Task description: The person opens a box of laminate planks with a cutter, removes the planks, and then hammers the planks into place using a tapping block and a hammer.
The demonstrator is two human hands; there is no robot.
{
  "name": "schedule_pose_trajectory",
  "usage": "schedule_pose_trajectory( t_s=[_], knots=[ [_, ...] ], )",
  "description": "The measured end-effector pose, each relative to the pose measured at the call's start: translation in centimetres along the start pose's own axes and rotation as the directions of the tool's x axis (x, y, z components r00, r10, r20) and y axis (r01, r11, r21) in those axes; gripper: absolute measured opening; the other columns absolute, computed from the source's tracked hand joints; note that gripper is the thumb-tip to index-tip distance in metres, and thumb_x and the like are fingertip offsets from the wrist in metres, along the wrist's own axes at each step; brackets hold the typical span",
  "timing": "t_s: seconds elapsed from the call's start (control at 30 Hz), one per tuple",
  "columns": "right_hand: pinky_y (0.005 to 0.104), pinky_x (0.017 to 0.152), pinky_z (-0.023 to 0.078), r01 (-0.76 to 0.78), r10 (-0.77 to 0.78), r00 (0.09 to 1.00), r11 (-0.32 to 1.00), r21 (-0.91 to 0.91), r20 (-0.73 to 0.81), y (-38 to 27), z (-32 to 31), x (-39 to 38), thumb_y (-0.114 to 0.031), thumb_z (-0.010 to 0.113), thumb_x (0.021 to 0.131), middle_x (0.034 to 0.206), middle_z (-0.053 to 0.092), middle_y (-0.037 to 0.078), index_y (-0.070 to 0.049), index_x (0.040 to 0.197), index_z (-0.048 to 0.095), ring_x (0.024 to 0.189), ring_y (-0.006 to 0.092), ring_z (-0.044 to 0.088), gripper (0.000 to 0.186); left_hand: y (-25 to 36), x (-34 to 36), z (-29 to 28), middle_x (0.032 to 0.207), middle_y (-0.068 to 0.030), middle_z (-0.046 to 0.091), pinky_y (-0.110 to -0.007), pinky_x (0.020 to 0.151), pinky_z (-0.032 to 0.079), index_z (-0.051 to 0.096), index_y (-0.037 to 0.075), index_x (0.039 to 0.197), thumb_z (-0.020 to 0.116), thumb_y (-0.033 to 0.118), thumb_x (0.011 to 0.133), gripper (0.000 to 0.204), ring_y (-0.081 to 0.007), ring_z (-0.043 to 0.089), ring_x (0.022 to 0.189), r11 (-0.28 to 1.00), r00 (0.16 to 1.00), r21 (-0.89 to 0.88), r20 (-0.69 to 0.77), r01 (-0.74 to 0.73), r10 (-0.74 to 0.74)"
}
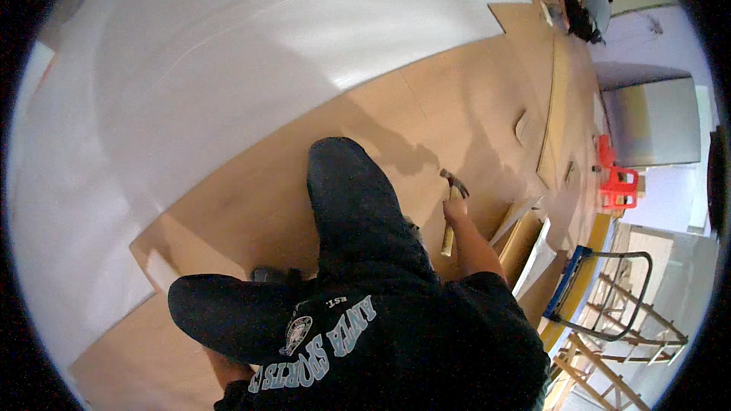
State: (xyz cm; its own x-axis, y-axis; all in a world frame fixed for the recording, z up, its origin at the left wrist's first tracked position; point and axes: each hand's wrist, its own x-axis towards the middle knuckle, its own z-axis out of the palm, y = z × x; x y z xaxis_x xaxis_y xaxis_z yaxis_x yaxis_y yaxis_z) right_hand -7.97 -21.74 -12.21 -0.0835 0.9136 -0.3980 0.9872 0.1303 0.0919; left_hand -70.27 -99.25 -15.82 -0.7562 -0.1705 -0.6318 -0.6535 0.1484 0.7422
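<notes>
Tan boards are spreading across the middle and right, while white sheeting is lying bare at far left, so the covering is seemingly standing part-done, that stretch remaining. The right hand is gripping a hammer, right of the right leg; the left hand is hiding, its hold impossible to tell.

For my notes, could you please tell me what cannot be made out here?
Left hand: head view, hidden behind the left leg.
Hands of the far co-worker: head view, too small.
Left end of the white sheet: head view, cut off by the dark fisheye rim.
</notes>
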Motion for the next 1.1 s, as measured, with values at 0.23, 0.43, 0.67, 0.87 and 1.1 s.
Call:
schedule_pose_trajectory(
  t_s=[0.23, 0.43, 0.67, 0.87, 1.1],
  knots=[
    [0.0446, 0.056, 0.053, -0.08, 0.042, 0.995, 0.893, 0.444, 0.094, -11.7, -1.3, 5.1, -0.024, 0.066, 0.083, 0.072, 0.067, 0.017, 0.005, 0.087, 0.066, 0.064, 0.0287, 0.069, 0.029, -3.1, -9.6, 6.0, 0.13, -0.0138, 0.049, -0.048, 0.09, 0.04, 0.046, 0.008, 0.142, 0.067, 0.041, 0.095, 0.061, -0.0285, 0.046, 0.116, 0.843, 0.998, 0.534, 0.042, -0.07, 0.056],
    [0.0441, 0.057, 0.048, 0.206, -0.29, 0.951, 0.85, 0.484, 0.105, -18.5, -1.2, 7.9, -0.025, 0.073, 0.085, 0.068, 0.061, 0.012, 0.001, 0.087, 0.063, 0.061, 0.0258, 0.06, 0.028, -6.8, -12.4, 7.1, 0.14, -0.0166, 0.043, -0.055, 0.097, 0.037, 0.04, 0.011, 0.149, 0.069, 0.045, 0.091, 0.073, -0.0337, 0.041, 0.127, 0.517, 0.965, 0.838, 0.04, -0.174, 0.261],
    [0.0374, 0.043, 0.038, 0.058, -0.289, 0.911, 0.796, 0.603, 0.295, -22.2, -2.1, 5.7, -0.024, 0.064, 0.098, 0.057, 0.046, 0.007, -0.001, 0.086, 0.061, 0.045, 0.0208, 0.044, 0.026, -7.5, -10.0, 7.7, 0.152, -0.0199, 0.036, -0.063, 0.104, 0.032, 0.034, 0.016, 0.156, 0.072, 0.05, 0.087, 0.086, -0.0399, 0.035, 0.139, 0.212, 0.857, 0.97, -0.01, -0.116, 0.516],
    [0.0416, 0.04, 0.042, 0.119, -0.183, 0.981, 0.83, 0.545, 0.065, -22.4, -5.6, 7.9, -0.016, 0.069, 0.092, 0.056, 0.049, 0.01, -0.003, 0.067, 0.05, 0.041, 0.0258, 0.049, 0.034, -2.1, -6.3, 4.6, 0.163, -0.0203, 0.023, -0.066, 0.116, 0.021, 0.025, 0.02, 0.161, 0.074, 0.056, 0.083, 0.098, -0.0426, 0.022, 0.15, 0.5, 0.929, 0.855, -0.068, -0.133, 0.363],
    [0.0367, 0.039, 0.042, 0.399, -0.436, 0.897, 0.869, 0.293, 0.074, -31.5, -12.8, -0.1, -0.014, 0.066, 0.093, 0.059, 0.049, 0.007, -0.003, 0.079, 0.053, 0.041, 0.02, 0.047, 0.023, 5.8, 8.5, -6.3, 0.162, -0.0175, 0.03, -0.058, 0.12, 0.026, 0.02, 0.013, 0.16, 0.081, 0.048, 0.08, 0.107, -0.0334, 0.027, 0.151, 0.674, 0.872, 0.735, -0.376, 0.075, 0.313]
  ],
)
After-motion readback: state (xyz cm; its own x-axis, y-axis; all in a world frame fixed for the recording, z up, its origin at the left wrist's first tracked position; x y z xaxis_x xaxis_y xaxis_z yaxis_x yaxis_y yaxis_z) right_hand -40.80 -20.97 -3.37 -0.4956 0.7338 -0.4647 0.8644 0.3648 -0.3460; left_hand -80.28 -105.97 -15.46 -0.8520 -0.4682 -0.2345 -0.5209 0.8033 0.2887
